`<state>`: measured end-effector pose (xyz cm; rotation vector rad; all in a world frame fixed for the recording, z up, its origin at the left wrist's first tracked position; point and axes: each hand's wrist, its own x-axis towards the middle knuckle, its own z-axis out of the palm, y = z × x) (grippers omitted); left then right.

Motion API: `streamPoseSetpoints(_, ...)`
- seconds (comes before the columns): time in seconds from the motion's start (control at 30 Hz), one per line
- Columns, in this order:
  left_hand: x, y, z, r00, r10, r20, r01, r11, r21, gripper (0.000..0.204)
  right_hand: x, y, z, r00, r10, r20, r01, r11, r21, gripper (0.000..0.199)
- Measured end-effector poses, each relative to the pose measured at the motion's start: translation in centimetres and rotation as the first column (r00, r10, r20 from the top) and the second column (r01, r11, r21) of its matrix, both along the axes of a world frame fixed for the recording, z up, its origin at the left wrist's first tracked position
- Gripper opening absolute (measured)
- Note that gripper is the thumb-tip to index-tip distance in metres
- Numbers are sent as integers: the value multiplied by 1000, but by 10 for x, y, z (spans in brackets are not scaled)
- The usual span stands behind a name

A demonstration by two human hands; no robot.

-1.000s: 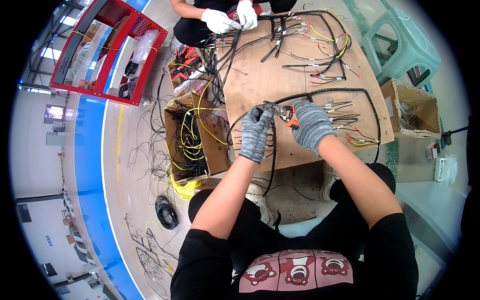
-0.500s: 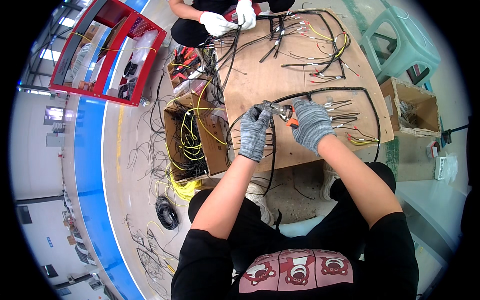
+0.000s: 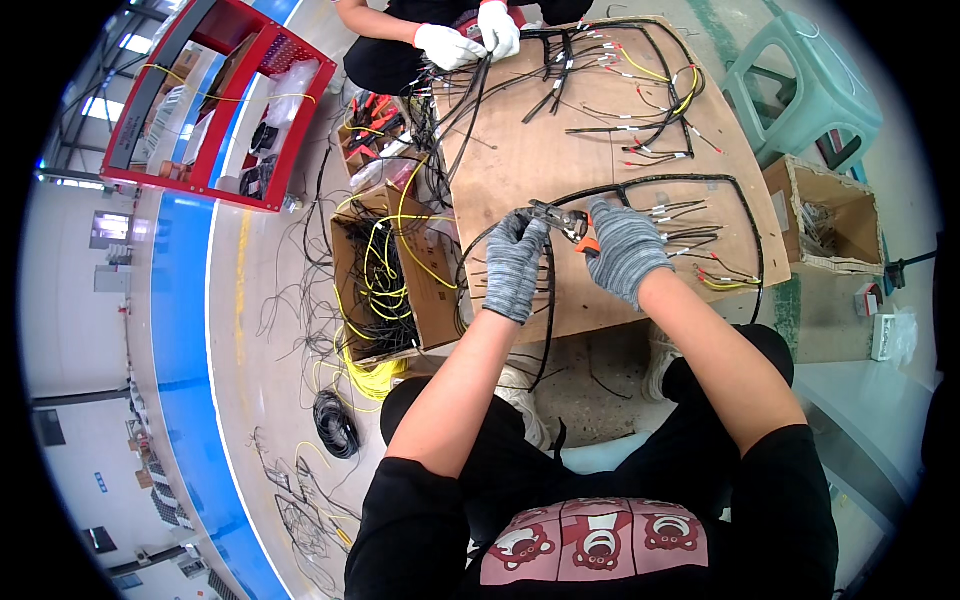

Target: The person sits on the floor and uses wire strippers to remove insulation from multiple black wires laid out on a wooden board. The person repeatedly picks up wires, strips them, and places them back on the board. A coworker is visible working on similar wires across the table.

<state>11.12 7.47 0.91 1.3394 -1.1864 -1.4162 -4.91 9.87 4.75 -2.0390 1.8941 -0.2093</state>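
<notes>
Both my hands wear grey knit gloves over a plywood board [image 3: 560, 150] laid with black wire harnesses. My left hand [image 3: 515, 265] pinches a black cable [image 3: 549, 300] that hangs down over the board's near edge. My right hand [image 3: 622, 250] grips orange-handled pliers [image 3: 562, 220], whose jaws meet the cable just above my left fingers. More bundled wires with white tags [image 3: 690, 215] lie right of my right hand.
An open cardboard box [image 3: 385, 275] of yellow and black wires stands left of the board. A second person in white gloves [image 3: 470, 35] works at the far edge. A red cart [image 3: 215, 100] stands far left, a green stool [image 3: 810, 90] and a small box [image 3: 825, 215] at right.
</notes>
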Motion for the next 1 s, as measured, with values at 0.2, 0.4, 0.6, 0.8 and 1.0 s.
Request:
streamPoseSetpoints(0.2,-3,1,4,1000,14,14,-14,999,32,15,0,1,7,996,-51,71,42,992,116,34)
streamPoseSetpoints(0.4,-3,0,-1,1000,5,-10,-4,1000,18,14,1,0,10,998,-58,33,52,982,180,32)
streamPoseSetpoints(0.6,0,-3,-4,996,-36,-76,34,999,-19,12,-11,-2,-23,901,20,432,-110,977,182,31)
streamPoseSetpoints(0.8,-3,-8,6,997,-42,-70,38,998,-49,10,-14,2,-11,362,-493,791,-211,784,585,29)
streamPoseSetpoints(1.0,-9,-8,9,996,-28,-83,23,998,-60,10,-16,3,-14,356,-460,814,-157,829,537,23)
